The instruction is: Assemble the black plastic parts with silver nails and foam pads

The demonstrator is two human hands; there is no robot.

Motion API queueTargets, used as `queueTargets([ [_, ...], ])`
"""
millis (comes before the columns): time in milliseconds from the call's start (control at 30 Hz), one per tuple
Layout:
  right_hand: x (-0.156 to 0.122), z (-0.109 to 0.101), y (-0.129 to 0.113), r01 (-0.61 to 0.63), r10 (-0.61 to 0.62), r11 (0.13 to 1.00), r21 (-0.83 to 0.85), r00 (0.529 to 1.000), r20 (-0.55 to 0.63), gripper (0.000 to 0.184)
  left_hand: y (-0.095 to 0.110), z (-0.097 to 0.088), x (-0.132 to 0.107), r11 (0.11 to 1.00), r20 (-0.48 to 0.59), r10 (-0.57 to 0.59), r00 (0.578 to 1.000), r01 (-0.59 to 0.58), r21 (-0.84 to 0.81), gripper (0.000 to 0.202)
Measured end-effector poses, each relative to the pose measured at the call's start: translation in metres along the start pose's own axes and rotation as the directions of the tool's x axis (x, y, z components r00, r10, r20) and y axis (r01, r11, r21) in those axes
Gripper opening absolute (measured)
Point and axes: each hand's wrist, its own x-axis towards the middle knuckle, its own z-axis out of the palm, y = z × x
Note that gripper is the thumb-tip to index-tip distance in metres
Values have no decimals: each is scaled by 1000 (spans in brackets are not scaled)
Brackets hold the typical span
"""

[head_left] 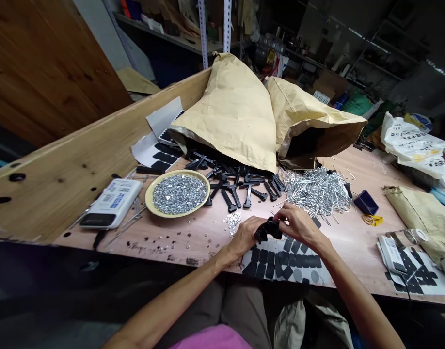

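My left hand [243,236] grips a black curved plastic part [268,230] from its left side, above the front of the table. From the other side, my right hand [295,224] has its thumb and fingers closed on the same part; whether a smaller piece sits between them is hidden. Under the hands lies a sheet of black stickers [298,261], with some shapes peeled away. Small silver nuts [232,220] are scattered just left of my left hand. Beyond the hands lie a heap of long thin metal screws [317,191] and several black plastic handle-shaped parts [233,189].
A yellow bowl [150,206] of small metal nuts and a white power bank [117,201] stand left. Two big paper sacks [237,102] fill the back, beside a wooden board [80,145]. A dark blue box [366,202] and another sticker sheet [431,283] are right.
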Motion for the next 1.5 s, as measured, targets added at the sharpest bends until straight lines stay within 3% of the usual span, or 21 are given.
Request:
queueTargets([
  [133, 7, -7, -18, -11, 43, 978, -210, 988, 148, 28, 0, 2, -2, 1000, -14, 9, 1000, -9, -28, 12],
  [267, 10, -8, -27, 40, -7, 979, -201, 987, 159, 26, -5, 3, -3, 995, -10, -31, 999, 30, -93, 12],
  [367, 9, -8, -14, 85, -85, 994, -70, 996, -4, 28, -8, 0, -2, 983, -13, -105, 994, 101, -154, 10],
  [467, 8, -1, 19, 51, -21, 992, 113, 967, -253, 30, -7, -9, -3, 958, -36, -186, 982, 174, -227, 10],
  [533, 7, 13, 44, -30, 79, 987, 157, 947, -310, 24, -4, -15, -3, 941, -50, -195, 980, 173, -291, 13],
  [633, 6, 49, 68, -198, 207, 978, 62, 961, -185, 17, 1, -18, -2, 920, -75, -175, 982, 136, -367, 21],
  [700, 7, 74, 71, -293, 284, 954, -65, 952, -117, 14, 2, -15, -1, 909, -86, -178, 980, 131, -396, 25],
  [767, 8, 94, 68, -360, 343, 916, -176, 932, -120, 13, 2, -11, -1, 882, -83, -220, 972, 161, -443, 28],
  [867, 9, 107, 64, -392, 365, 889, -238, 919, -150, 16, 1, -6, -2, 780, -38, -382, 923, 301, -549, 30],
  [967, 5, 98, 67, -406, 360, 883, -234, 908, -215, 19, -1, -7, 0, 646, 0, -606, 795, 492, -583, 27],
  [1033, -3, 83, 69, -380, 307, 913, -149, 879, -366, 21, -3, -8, 2, 597, -23, -701, 713, 570, -565, 24],
  [1067, -8, 73, 68, -324, 251, 942, -90, 854, -456, 22, -5, -7, 3, 593, -40, -721, 692, 585, -553, 23],
  [1133, -17, 52, 61, -144, 112, 990, -7, 797, -593, 22, -7, -5, 5, 612, -65, -717, 694, 583, -535, 21],
  [1233, -24, 25, 42, 26, -58, 998, -61, 793, -606, 20, -6, 1, 5, 672, -70, -652, 755, 533, -513, 19],
  [1367, -23, 4, 21, 36, -169, 962, -271, 856, -488, 21, 1, 3, 4, 708, -30, -587, 809, 495, -504, 18],
  [1433, -21, -2, 17, 32, -198, 934, -356, 876, -440, 21, 3, 2, 4, 687, 1, -598, 801, 513, -515, 18],
  [1500, -19, -7, 15, 18, -221, 900, -435, 880, -421, 21, 3, 1, 5, 638, 33, -641, 767, 556, -533, 18],
])
